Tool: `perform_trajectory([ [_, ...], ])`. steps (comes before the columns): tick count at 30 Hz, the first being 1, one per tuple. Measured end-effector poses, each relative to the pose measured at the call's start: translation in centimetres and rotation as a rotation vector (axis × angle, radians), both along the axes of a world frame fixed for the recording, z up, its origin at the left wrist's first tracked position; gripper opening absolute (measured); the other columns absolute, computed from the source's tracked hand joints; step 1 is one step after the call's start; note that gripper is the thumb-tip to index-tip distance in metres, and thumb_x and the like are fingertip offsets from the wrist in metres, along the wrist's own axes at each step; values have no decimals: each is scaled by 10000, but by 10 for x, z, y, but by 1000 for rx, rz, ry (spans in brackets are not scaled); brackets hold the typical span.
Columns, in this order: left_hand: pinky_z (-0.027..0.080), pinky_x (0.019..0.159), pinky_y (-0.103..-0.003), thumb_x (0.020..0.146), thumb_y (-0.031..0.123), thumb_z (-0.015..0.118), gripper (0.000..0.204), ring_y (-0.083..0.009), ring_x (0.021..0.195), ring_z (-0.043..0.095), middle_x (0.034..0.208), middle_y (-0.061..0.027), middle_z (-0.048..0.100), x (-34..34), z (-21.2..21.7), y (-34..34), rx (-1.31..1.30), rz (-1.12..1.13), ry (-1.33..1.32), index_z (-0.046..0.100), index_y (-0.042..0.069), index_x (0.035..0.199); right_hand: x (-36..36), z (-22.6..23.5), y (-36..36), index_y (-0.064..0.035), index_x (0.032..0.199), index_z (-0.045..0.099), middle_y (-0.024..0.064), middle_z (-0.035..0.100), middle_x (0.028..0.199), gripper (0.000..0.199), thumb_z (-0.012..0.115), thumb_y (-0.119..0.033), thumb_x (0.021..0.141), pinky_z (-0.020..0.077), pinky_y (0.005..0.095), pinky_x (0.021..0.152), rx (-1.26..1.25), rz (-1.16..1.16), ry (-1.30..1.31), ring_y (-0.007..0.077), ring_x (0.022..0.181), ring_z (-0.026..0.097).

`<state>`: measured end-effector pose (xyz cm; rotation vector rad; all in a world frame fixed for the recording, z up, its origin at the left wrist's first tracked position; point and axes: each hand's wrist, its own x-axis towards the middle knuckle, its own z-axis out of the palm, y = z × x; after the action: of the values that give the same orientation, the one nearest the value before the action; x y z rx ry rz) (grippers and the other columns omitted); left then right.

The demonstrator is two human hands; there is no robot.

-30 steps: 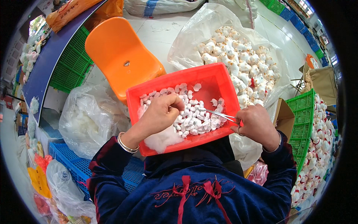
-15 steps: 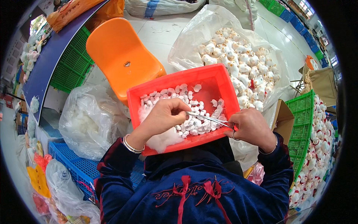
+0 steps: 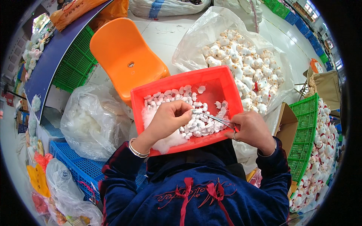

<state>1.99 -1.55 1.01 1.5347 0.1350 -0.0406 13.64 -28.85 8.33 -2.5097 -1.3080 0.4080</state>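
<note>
My left hand [image 3: 170, 119] pinches a small white fabric piece [image 3: 196, 111] between thumb and fingertips, above the red plastic bin [image 3: 222, 73]. Silver scissor-handled forceps [image 3: 218, 119] reach across from my right hand [image 3: 252, 129], whose fingers are closed round the ring handles. Their tip meets the pinched piece; how far it goes in is too small to tell. Below, many small curved white pieces [image 3: 198, 127] lie heaped in the bin. Fluffy white stuffing [image 3: 166, 142] fills the bin's near left corner, partly behind my left wrist.
An orange chair [image 3: 124, 56] stands beyond the bin. Beyond right, a clear plastic bag [image 3: 196, 35] holds white plush pieces [image 3: 245, 66]. Left are a bag of stuffing [image 3: 88, 124] and a blue crate [image 3: 81, 165]. A cardboard box [image 3: 287, 122] and green crate [image 3: 304, 132] stand right.
My right hand has shifted slightly left with the forceps, closer to my left fingertips. The left hand keeps its pinch on the white piece. The whole view has moved a little.
</note>
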Motion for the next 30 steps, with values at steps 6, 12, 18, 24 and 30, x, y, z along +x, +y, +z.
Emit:
perform_trajectory([
  [6, 525, 741, -223, 982, 55, 662, 82, -53, 787, 626, 889, 6, 679, -3, -8, -20, -154, 213, -178, 687, 21, 1052, -4, -12, 17, 3, 784, 685, 168, 609, 650, 487, 886, -439, 761, 489, 410, 602, 13, 14, 464, 339, 620, 636],
  [12, 481, 679, -195, 973, 61, 688, 41, -23, 736, 576, 853, 33, 653, -3, -9, -8, -228, 284, -114, 674, 32, 998, -5, -34, 16, -5, 925, 703, 175, 665, 782, 475, 887, -417, 778, 519, 405, 681, 289, 38, 373, 331, 716, 668],
  [18, 437, 624, -184, 951, 39, 692, 51, -2, 693, 538, 792, 58, 618, -6, -13, -14, -113, 367, -80, 650, 41, 922, -18, -33, 29, 2, 883, 679, 188, 672, 782, 404, 854, -358, 826, 527, 423, 682, 242, 158, 424, 376, 742, 677],
  [24, 436, 605, -188, 937, 21, 686, 49, -4, 667, 530, 775, 54, 611, -9, -2, -19, -86, 373, -116, 644, 34, 915, -22, -37, 33, 7, 856, 694, 192, 668, 724, 400, 850, -361, 835, 523, 429, 645, 202, 93, 423, 360, 682, 678],
  [30, 448, 665, -191, 942, 23, 679, 30, -10, 736, 539, 852, 51, 627, -15, -10, -27, 228, 392, -306, 664, 19, 967, -32, -31, 43, 5, 865, 699, 185, 667, 716, 419, 831, -392, 871, 500, 391, 612, 112, 7, 583, 285, 631, 657],
])
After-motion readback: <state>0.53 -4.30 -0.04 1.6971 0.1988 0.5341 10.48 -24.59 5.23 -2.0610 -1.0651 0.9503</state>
